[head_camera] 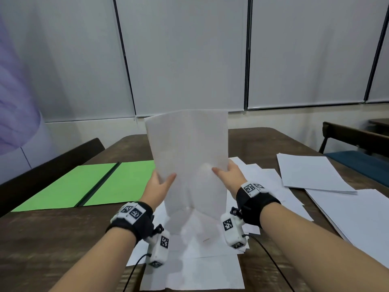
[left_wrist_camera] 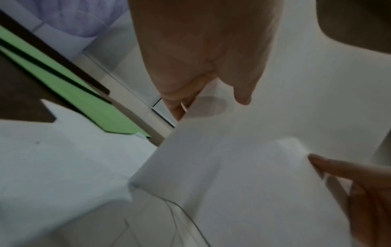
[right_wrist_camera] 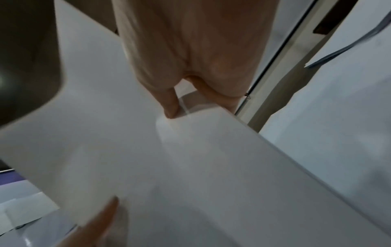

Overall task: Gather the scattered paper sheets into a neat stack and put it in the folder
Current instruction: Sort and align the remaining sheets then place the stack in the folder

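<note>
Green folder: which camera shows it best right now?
Head view: the green folder lies open and flat on the table, left of the held sheets. Left wrist shows only a blurred green strip; right wrist shows none.

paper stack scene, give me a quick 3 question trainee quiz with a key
1. True or false: both the left hand and the right hand grip the upright paper stack.
2. Which side of the held stack is the green folder on? A) the person's left B) the person's right C) directly under the stack
3. Fill in: the folder lies ____ on the table.

Key: 1 true. 2 A. 3 open; loose sheets lie on the right.
</note>
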### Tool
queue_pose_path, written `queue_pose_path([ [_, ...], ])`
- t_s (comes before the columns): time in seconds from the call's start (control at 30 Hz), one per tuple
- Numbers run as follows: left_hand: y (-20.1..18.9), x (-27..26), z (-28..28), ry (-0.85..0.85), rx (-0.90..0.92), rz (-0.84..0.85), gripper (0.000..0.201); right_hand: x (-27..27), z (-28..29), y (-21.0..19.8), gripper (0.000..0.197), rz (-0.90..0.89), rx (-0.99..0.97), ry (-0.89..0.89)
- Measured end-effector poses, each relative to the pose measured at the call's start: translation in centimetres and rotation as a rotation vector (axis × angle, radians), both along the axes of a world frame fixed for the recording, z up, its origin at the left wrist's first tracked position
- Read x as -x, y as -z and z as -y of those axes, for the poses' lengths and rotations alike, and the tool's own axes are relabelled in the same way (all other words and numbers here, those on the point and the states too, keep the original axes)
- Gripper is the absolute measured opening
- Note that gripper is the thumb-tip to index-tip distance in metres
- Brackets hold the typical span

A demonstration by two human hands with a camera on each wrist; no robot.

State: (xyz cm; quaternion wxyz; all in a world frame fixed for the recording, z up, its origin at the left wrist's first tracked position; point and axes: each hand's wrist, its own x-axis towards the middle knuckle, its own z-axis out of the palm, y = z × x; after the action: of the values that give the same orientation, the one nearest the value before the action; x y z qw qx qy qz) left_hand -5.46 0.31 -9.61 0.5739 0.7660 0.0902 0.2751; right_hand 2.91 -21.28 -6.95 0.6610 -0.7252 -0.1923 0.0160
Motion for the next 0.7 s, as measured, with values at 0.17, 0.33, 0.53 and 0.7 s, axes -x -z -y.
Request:
queue_pose_path([
  [0.17, 0.5, 0.2, -2.2, -0.035, 0.175, -0.07, 0.024, -0.2, -0.1, -0.2, 0.061, -0.187, 0.013, -0.07],
  [0.33, 3.3, 0.1, -5.2, -0.051, 0.059, -0.472, 0.025, -2.6, 4.0, 4.1, 0.08, -0.355, 0.592, 0.171],
  [0.53, 3.0, 0.7, -4.0, -0.056, -0.498, -0.961, 0.04, -4.4, 4.2, 5.1, 0.061, -0.396, 0.709, 0.178],
  [0.7, 2.4, -0.6, -3.8, -0.058, -0.689, -1.063, 0.048, -4.2, 2.9, 4.9, 0.08, -0.328, 1.067, 0.086],
])
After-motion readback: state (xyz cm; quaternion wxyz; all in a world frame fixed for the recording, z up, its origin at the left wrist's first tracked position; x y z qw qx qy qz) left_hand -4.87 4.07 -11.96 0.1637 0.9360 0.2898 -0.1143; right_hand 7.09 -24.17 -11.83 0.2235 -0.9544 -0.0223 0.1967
